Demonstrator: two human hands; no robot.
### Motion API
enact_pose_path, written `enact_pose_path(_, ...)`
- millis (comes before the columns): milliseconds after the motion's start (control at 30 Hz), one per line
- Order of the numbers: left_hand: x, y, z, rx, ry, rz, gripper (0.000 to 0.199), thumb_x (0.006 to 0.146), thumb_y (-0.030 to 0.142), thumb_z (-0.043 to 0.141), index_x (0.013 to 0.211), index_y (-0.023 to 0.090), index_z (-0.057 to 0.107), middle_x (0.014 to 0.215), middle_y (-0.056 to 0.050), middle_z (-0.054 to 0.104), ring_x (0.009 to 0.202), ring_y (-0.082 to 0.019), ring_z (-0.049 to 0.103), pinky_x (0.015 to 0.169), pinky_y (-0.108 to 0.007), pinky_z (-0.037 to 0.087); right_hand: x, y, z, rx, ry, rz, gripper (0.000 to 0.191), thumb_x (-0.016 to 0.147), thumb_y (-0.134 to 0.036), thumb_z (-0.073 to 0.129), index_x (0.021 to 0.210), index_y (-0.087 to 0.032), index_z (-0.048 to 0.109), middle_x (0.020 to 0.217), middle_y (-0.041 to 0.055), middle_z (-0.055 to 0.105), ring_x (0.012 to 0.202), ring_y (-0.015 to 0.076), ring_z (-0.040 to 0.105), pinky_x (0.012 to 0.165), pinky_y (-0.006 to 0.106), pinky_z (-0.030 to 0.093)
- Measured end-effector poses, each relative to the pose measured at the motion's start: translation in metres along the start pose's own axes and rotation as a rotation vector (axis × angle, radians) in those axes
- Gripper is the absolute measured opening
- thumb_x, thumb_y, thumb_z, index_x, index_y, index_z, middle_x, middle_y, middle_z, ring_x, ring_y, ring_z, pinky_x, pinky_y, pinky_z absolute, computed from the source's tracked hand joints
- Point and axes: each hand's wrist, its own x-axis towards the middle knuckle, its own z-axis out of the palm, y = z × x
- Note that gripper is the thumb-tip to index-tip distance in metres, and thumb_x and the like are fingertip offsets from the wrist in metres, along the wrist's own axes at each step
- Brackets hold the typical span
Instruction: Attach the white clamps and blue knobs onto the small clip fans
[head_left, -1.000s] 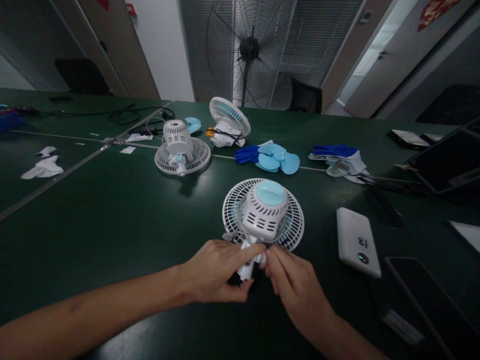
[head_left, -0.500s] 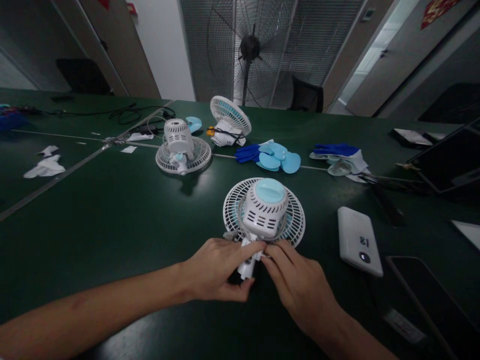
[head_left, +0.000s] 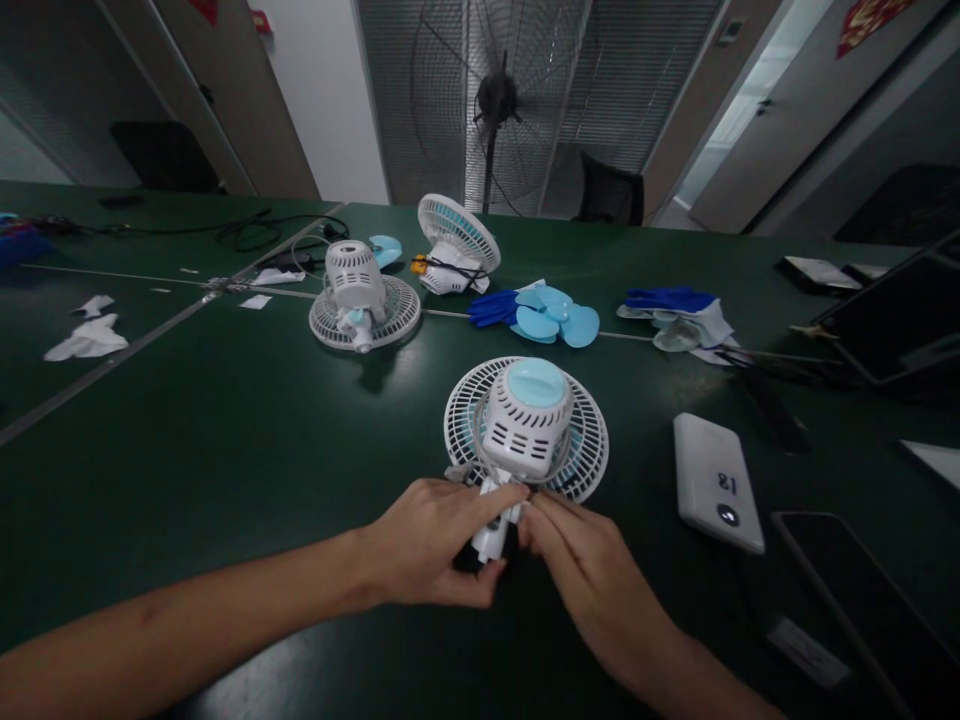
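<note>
A small white fan (head_left: pixel 525 430) lies face down on its round grille, its light-blue motor cap turned up and its white neck towards me. My left hand (head_left: pixel 439 540) is closed around that neck, the thumb laid across the top and a fingertip by its lower end. Against the neck's right side, my right hand (head_left: pixel 581 560) has its fingers pinched together. Whatever sits between those right fingertips is hidden, perhaps only the neck's edge. The cord loops round the motor housing.
Behind stand a second face-down fan (head_left: pixel 356 290) and a tilted fan (head_left: pixel 457 245). Light-blue fan blades (head_left: pixel 555 318) rest on blue gloves (head_left: pixel 491 308), and more gloves (head_left: pixel 675 305) lie to the right. A white power bank (head_left: pixel 716 480) and a dark phone (head_left: pixel 847 590) are nearer.
My right hand's fingers have curled in and shifted slightly lower beside the neck. My left hand keeps its grip, and the fan stays in place.
</note>
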Motion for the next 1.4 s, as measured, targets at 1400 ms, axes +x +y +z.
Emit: enact_pose_path(1400,0.0,0.001,0.0,0.049,-0.011,0.033,0.068,0.084,0.032,0.057,0.146,0.017,0.034,0.092,-0.006,0.071,0.071,-0.021,0.07,0.063,-0.035,0.062,-0.003,0.009,0.001,-0.904,0.264,-0.427,0.031,0.106,-0.027,0.033,0.102,-0.015,0.062,0.092,0.0106,0.069,0.062,0.0171,0.063,0.052,0.031,0.042)
